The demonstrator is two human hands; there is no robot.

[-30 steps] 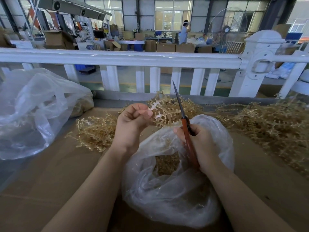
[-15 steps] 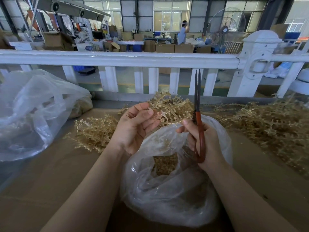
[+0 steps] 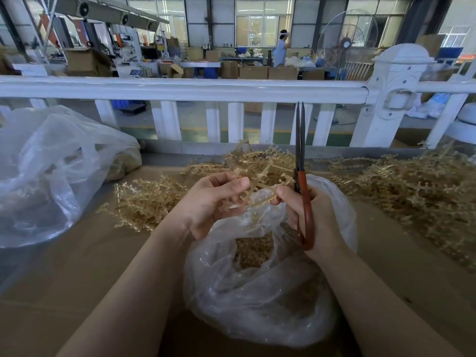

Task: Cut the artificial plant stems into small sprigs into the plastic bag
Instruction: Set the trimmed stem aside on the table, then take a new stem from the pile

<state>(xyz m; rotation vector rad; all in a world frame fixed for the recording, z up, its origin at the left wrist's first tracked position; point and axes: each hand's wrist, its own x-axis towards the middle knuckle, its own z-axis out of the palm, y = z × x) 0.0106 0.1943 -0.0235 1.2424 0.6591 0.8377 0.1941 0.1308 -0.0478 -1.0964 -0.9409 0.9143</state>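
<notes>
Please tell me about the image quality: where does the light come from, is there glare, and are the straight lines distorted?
Head view: daylight enters through the far windows, so the hall is bright and the hands sit in softer light; soft glare on the white railing and on the folds of the plastic bag; the railing bows from the wide-angle lens; the scissors look sharp; the distant person is small and soft.

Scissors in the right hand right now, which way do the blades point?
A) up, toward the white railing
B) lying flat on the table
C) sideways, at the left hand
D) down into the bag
A: the right hand grips the scissors by the red handles, blades nearly closed and standing upright in front of the railing, above the bag.
</notes>
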